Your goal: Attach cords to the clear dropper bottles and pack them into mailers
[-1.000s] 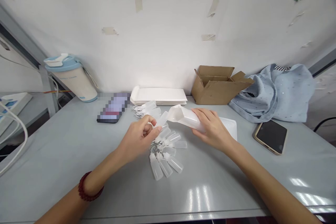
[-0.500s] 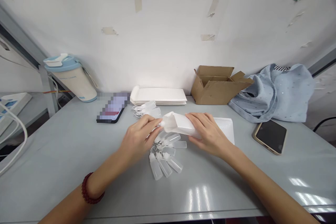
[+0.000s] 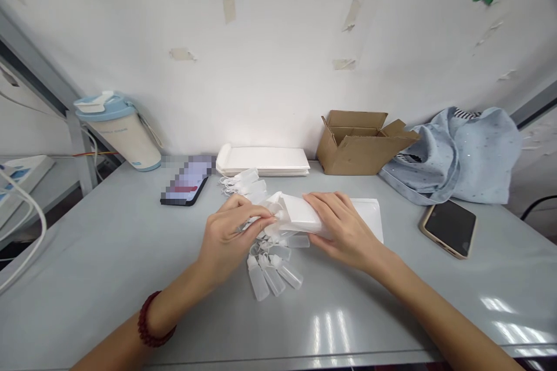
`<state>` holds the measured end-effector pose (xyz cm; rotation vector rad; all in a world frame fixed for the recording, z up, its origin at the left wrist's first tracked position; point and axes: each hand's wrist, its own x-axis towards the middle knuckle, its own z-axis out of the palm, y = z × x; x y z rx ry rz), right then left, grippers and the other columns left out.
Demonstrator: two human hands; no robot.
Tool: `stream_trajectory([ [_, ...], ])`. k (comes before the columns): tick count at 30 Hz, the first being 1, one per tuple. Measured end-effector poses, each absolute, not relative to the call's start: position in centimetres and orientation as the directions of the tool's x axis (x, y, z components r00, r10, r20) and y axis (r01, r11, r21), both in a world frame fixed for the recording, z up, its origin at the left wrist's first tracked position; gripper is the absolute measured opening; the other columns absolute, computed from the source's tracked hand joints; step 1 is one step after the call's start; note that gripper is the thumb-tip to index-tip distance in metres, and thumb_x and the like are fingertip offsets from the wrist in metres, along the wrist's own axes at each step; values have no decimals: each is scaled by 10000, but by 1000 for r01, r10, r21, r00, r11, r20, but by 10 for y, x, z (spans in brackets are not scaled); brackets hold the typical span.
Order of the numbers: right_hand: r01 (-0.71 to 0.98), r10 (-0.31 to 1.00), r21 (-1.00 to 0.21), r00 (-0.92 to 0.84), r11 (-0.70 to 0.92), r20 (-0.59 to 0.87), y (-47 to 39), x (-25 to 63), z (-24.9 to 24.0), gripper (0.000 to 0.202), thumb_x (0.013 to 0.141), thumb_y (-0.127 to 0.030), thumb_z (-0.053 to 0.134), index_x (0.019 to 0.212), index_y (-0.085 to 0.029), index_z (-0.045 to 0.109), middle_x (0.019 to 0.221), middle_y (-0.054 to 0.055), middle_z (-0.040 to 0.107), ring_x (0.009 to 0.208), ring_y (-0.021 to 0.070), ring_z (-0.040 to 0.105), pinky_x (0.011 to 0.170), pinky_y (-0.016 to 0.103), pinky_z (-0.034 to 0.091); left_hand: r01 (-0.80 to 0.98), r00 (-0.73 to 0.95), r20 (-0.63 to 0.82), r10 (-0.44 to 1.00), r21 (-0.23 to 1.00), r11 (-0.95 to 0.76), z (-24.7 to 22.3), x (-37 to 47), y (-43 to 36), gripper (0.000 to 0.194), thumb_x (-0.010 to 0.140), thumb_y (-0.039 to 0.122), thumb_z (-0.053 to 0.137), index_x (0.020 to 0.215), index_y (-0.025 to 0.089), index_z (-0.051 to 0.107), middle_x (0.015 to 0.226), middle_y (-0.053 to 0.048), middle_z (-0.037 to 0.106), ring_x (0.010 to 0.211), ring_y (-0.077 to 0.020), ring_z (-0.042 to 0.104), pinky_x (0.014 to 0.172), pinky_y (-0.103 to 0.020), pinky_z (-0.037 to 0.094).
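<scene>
A white padded envelope (image 3: 300,213) lies on its side, its mouth gaping to the left. My right hand (image 3: 342,226) is wrapped round its middle. At that mouth the thumb and fingers of my left hand (image 3: 237,229) pinch a small plastic bottle (image 3: 279,215) by its white cap and thin loop; the envelope hides its body. Under the hands, several clear squeeze bottles (image 3: 272,274) with white caps and loops are fanned out on the grey table (image 3: 209,324). A second group of such bottles (image 3: 246,181) lies just behind my left hand.
Along the wall stand a stack of white envelopes (image 3: 265,160) and an open cardboard box (image 3: 361,153). A light-blue cloth bag (image 3: 474,156) and a phone (image 3: 450,228) are on the right. Another phone (image 3: 185,182) and a cream tumbler (image 3: 124,136) are on the left.
My left hand has moved slightly right, bringing the bottle's cap into the envelope's mouth. The envelope and my right hand have shifted a little left and down.
</scene>
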<state>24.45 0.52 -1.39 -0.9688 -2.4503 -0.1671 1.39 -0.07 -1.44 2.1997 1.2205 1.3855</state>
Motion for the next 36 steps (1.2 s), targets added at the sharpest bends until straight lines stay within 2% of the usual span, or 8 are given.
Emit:
stream_trajectory([
  [6,677,614,-66,-617,733,492,5,245,-15,561,816,-180,500,1343,-153,310,1145,163,581,1026,289,548,836,438,406,416,305,592,746,622,-663,-10,13,1,149,847,169,578,853,212,720,884,-33,741,761,-167,588,677,-299,467],
  [9,735,658,-67,-558,675,506,11,252,-15,581,825,-199,497,1368,-188,291,1181,153,569,1047,295,539,850,443,399,464,229,510,829,691,-554,2,8,0,156,851,228,566,763,193,690,756,-22,708,632,-134,535,580,-256,426],
  [12,791,691,-60,-492,609,530,18,261,-14,581,827,-222,507,1367,-205,295,1191,146,567,1067,302,533,851,443,397,543,330,252,910,737,-401,13,2,0,160,802,327,615,736,192,671,611,20,604,498,-96,413,468,-218,344],
  [16,816,701,-64,-450,575,554,21,265,-14,566,823,-236,522,1347,-204,311,1192,140,567,1071,296,531,853,433,394,643,543,-125,830,698,-316,11,2,-1,185,750,385,644,758,204,680,582,40,539,510,-100,424,455,-203,316],
  [21,801,706,-67,-480,595,521,16,258,-16,617,819,-231,511,1381,-203,260,1209,138,555,1080,297,518,876,445,375,667,551,-42,834,623,-409,-2,9,-2,231,789,221,512,578,176,593,550,29,495,529,-108,430,498,-218,328],
  [26,791,719,-75,-506,607,477,14,256,-17,631,810,-224,507,1386,-216,249,1223,138,547,1088,302,510,874,446,370,523,489,18,872,794,-309,10,5,-1,214,844,282,518,700,193,650,695,6,621,624,-119,526,552,-216,398],
  [30,811,738,-62,-495,582,459,17,258,-18,599,794,-193,516,1348,-210,290,1218,139,547,1082,298,513,865,437,376,346,403,53,914,915,-206,18,-1,1,197,837,314,570,710,195,663,628,16,617,578,-113,561,539,-211,449],
  [36,798,718,-30,-524,602,458,17,256,-17,547,775,-148,518,1294,-166,343,1178,155,559,1044,293,526,845,426,388,321,125,181,976,923,-212,16,-2,4,182,822,299,608,690,188,668,587,27,614,497,-88,542,506,-198,471],
])
